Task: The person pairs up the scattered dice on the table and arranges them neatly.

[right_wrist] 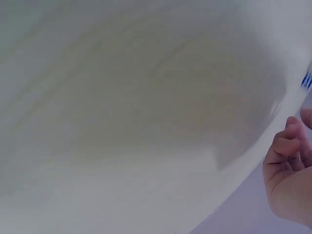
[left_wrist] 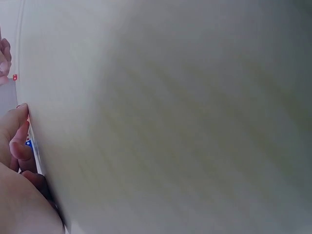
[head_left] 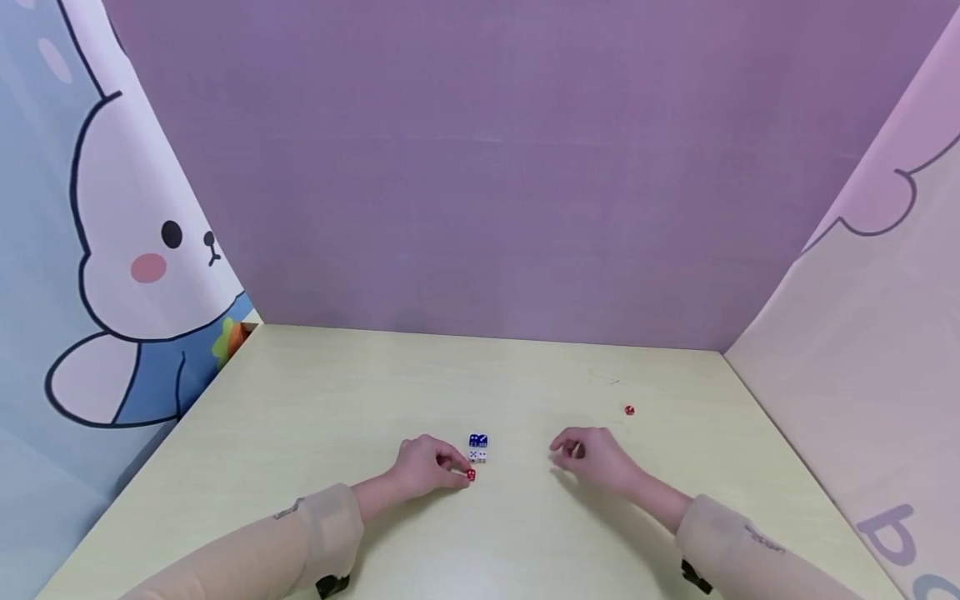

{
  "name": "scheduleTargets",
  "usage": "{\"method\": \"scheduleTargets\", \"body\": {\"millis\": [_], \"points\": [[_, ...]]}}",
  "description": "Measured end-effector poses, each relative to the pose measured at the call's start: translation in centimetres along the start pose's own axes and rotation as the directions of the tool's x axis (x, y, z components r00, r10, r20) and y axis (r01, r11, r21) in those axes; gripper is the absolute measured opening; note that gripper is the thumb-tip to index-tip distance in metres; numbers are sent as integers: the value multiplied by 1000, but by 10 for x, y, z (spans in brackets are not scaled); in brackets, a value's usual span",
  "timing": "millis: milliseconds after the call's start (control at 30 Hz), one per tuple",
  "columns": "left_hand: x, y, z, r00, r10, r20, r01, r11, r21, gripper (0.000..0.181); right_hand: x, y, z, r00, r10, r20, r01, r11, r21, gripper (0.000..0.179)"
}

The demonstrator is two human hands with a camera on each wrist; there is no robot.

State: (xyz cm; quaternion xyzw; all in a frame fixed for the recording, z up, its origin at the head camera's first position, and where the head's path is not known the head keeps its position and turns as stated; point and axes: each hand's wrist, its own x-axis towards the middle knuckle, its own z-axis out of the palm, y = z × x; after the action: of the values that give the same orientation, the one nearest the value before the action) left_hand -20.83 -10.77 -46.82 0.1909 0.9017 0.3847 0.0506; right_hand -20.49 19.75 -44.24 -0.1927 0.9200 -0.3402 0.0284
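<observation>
In the head view my left hand (head_left: 427, 465) pinches a red die (head_left: 471, 475) between thumb and fingertip, low over the table. Just beyond it stand two white dice (head_left: 477, 456) side by side, with blue dice (head_left: 478, 440) directly behind them. To the right of this group, my right hand (head_left: 596, 457) hovers with loosely bent fingers and nothing in them. Farther back on that side lies a second red die (head_left: 629, 410). The left wrist view shows my left fingers (left_wrist: 14, 124) at its edge, mostly hiding the die they hold.
A pale wooden table (head_left: 337, 383) carries the dice. Behind it rises a purple panel (head_left: 480, 183). Printed sheets border both sides, the left one with a cartoon rabbit (head_left: 135, 208). Faint dark marks are on the tabletop near the far red die.
</observation>
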Motion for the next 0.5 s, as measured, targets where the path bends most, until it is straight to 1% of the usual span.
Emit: {"method": "scheduleTargets", "body": {"millis": [133,233,400,500], "points": [[-1,2,-1,1000,-12,2,12,1000,-5,13,-2,24,-21,993,72,-94,-74,997,-15,15],[-2,3,-1,1000,-18,3,18,1000,-12,13,-2,42,-36,983,79,-167,-89,995,-51,16],[-2,3,-1,1000,-16,2,16,1000,-17,13,-3,67,-54,958,76,-276,-110,988,-108,17],[-1,2,-1,1000,-12,3,12,1000,-21,13,-4,79,-62,945,82,-317,-128,984,-127,18]]}}
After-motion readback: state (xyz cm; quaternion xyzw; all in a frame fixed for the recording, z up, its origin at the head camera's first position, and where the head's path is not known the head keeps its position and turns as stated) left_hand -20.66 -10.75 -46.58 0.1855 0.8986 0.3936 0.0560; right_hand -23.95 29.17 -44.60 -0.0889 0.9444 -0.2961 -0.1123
